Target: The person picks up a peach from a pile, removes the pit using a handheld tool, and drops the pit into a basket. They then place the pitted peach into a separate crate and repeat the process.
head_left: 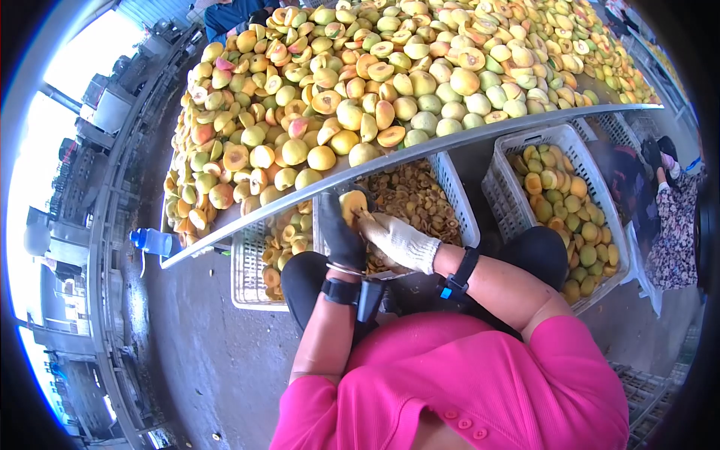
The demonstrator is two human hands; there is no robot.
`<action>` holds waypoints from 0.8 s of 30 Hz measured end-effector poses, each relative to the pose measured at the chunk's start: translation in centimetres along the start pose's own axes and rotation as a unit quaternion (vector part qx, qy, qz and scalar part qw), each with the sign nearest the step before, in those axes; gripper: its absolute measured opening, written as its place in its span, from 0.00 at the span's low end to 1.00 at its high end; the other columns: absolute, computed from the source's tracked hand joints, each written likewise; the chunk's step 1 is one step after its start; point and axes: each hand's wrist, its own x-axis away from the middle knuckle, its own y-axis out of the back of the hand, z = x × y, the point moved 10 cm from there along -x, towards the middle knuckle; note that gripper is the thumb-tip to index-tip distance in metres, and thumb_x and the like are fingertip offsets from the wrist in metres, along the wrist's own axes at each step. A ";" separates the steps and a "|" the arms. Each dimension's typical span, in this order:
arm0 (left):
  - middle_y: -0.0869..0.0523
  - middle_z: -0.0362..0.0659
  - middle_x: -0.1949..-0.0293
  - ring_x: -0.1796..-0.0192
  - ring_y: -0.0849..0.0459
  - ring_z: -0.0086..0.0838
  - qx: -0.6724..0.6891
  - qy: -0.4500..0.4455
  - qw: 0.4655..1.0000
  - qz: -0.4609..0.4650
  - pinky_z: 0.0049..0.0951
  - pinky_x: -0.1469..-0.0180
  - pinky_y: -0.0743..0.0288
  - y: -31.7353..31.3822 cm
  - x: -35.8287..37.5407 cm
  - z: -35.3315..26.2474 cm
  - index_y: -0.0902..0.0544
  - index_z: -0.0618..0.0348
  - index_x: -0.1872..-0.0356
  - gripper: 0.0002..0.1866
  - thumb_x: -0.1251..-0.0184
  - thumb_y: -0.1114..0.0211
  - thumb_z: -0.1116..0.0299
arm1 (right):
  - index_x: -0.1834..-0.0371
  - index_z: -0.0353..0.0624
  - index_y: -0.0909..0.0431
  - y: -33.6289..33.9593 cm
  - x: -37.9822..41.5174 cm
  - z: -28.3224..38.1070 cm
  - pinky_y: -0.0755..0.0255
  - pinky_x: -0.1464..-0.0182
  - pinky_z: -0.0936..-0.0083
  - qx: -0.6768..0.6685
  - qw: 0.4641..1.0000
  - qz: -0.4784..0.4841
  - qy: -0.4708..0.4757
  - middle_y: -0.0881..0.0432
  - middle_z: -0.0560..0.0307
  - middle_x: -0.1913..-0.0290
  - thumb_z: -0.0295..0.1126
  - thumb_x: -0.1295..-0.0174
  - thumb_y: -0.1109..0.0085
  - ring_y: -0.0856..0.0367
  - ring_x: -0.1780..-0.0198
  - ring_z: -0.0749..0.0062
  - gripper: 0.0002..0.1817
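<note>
My left hand (341, 236), in a dark glove, is closed around a halved yellow peach (352, 204) just below the table's metal edge. My right hand (395, 238) wears a white knitted glove; its fingers are bunched against the peach's near side. Whatever they grip is hidden. Under both hands stands a white crate of brown peach pits and scraps (416, 196). Above them, a big heap of halved and whole peaches (326, 101) covers the table.
A crate of peach halves (291, 241) stands left of my knees, and another white crate of peaches (559, 206) to the right. A blue-capped bottle (154, 241) is at the table's left corner. Other people sit at the right (675, 217) and far side (232, 16).
</note>
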 end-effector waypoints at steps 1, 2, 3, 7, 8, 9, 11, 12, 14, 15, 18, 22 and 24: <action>0.19 0.53 0.49 0.46 0.19 0.40 -0.117 -0.114 0.984 -0.067 0.39 0.40 0.27 -0.3 1.0 -0.5 0.26 0.67 0.40 0.19 0.29 0.39 0.74 | 0.49 0.35 0.21 -0.2 0.3 -0.1 0.27 0.53 0.69 -0.029 0.999 0.000 -0.023 0.16 0.52 0.61 0.50 0.22 0.56 0.21 0.59 0.71 0.26; 0.18 0.53 0.49 0.46 0.19 0.40 0.016 -0.028 0.998 -0.062 0.39 0.40 0.27 -0.2 0.5 0.7 0.25 0.67 0.40 0.18 0.29 0.40 0.74 | 0.49 0.35 0.21 -0.3 0.6 -0.1 0.27 0.53 0.70 -0.058 0.997 0.001 -0.046 0.17 0.53 0.62 0.50 0.22 0.56 0.22 0.59 0.73 0.26; 0.18 0.53 0.50 0.46 0.19 0.40 0.149 0.057 0.986 -0.055 0.40 0.41 0.27 -0.5 0.3 1.8 0.25 0.67 0.40 0.18 0.29 0.41 0.74 | 0.49 0.36 0.21 -0.5 0.8 -0.3 0.27 0.54 0.71 -0.086 0.994 0.000 -0.068 0.17 0.53 0.63 0.50 0.22 0.56 0.23 0.60 0.74 0.25; 0.16 0.51 0.55 0.51 0.17 0.39 0.076 0.024 0.996 -0.049 0.36 0.47 0.25 0.3 -0.5 0.2 0.23 0.65 0.47 0.13 0.27 0.44 0.71 | 0.47 0.39 0.21 -0.4 -0.2 -1.4 0.28 0.59 0.73 -0.002 0.999 0.005 0.038 0.19 0.58 0.66 0.52 0.23 0.56 0.24 0.63 0.77 0.26; 0.15 0.49 0.56 0.54 0.17 0.36 -0.050 -0.067 0.996 -0.040 0.33 0.50 0.24 0.5 -0.6 -1.6 0.21 0.64 0.52 0.10 0.25 0.47 0.71 | 0.48 0.41 0.21 -0.4 0.3 -0.6 0.29 0.63 0.74 0.019 1.000 0.013 0.012 0.19 0.59 0.68 0.53 0.23 0.56 0.24 0.66 0.77 0.25; 0.15 0.49 0.57 0.55 0.17 0.37 -0.002 -0.054 0.998 -0.030 0.34 0.51 0.23 0.7 -0.9 -1.5 0.21 0.64 0.52 0.10 0.25 0.47 0.71 | 0.50 0.42 0.21 -0.3 0.7 0.0 0.29 0.67 0.74 0.039 0.999 0.021 -0.014 0.20 0.61 0.70 0.54 0.23 0.56 0.25 0.69 0.78 0.25; 0.15 0.49 0.58 0.56 0.16 0.38 0.013 -0.049 0.998 -0.025 0.35 0.53 0.22 0.7 -1.2 -1.2 0.21 0.65 0.52 0.11 0.24 0.48 0.70 | 0.56 0.46 0.22 -0.6 1.4 -0.4 0.36 0.77 0.77 -0.055 0.992 0.066 -0.088 0.24 0.64 0.75 0.56 0.24 0.56 0.29 0.77 0.80 0.24; 0.15 0.49 0.58 0.57 0.16 0.38 0.052 -0.011 0.999 -0.010 0.34 0.53 0.22 0.4 -1.2 -0.2 0.20 0.65 0.52 0.11 0.24 0.48 0.70 | 0.59 0.48 0.22 -1.2 1.7 -0.9 0.39 0.82 0.78 -0.103 0.983 0.089 -0.126 0.26 0.66 0.77 0.57 0.24 0.56 0.32 0.81 0.81 0.24; 0.14 0.48 0.60 0.58 0.15 0.37 0.199 0.113 0.973 0.031 0.34 0.52 0.21 -0.2 -1.7 1.0 0.19 0.64 0.52 0.11 0.24 0.47 0.69 | 0.63 0.51 0.24 -1.9 2.0 -1.2 0.47 0.86 0.81 -0.183 0.970 0.083 -0.139 0.30 0.69 0.80 0.58 0.24 0.56 0.38 0.86 0.84 0.24; 0.14 0.48 0.61 0.58 0.15 0.37 0.303 0.195 0.931 0.060 0.34 0.52 0.21 -1.2 -1.6 1.6 0.19 0.64 0.52 0.12 0.25 0.46 0.69 | 0.66 0.52 0.26 -2.2 2.1 -1.3 0.51 0.88 0.82 -0.221 0.961 0.080 -0.145 0.33 0.71 0.82 0.59 0.25 0.56 0.41 0.89 0.85 0.23; 0.12 0.45 0.65 0.63 0.14 0.32 0.149 0.009 0.985 0.083 0.31 0.57 0.20 -0.3 -3.0 -0.4 0.15 0.65 0.58 0.17 0.24 0.43 0.59 | 0.65 0.52 0.25 -2.9 2.7 -1.5 0.49 0.88 0.83 -0.258 0.942 0.129 -0.172 0.34 0.72 0.82 0.59 0.25 0.56 0.41 0.88 0.85 0.23; 0.12 0.45 0.67 0.67 0.13 0.32 0.423 0.224 0.854 0.204 0.31 0.62 0.19 -4.6 -1.9 2.5 0.15 0.66 0.61 0.23 0.25 0.42 0.51 | 0.64 0.53 0.25 -2.4 2.1 -2.3 0.49 0.88 0.83 -0.235 0.955 0.112 -0.140 0.35 0.72 0.82 0.59 0.25 0.56 0.42 0.88 0.85 0.23; 0.12 0.47 0.69 0.68 0.13 0.35 0.419 0.207 0.857 0.216 0.33 0.62 0.18 -4.6 -2.2 1.8 0.16 0.65 0.61 0.22 0.25 0.42 0.53 | 0.64 0.54 0.25 -2.9 2.8 -2.0 0.50 0.88 0.83 -0.265 0.941 0.130 -0.167 0.37 0.73 0.83 0.59 0.25 0.56 0.43 0.88 0.86 0.23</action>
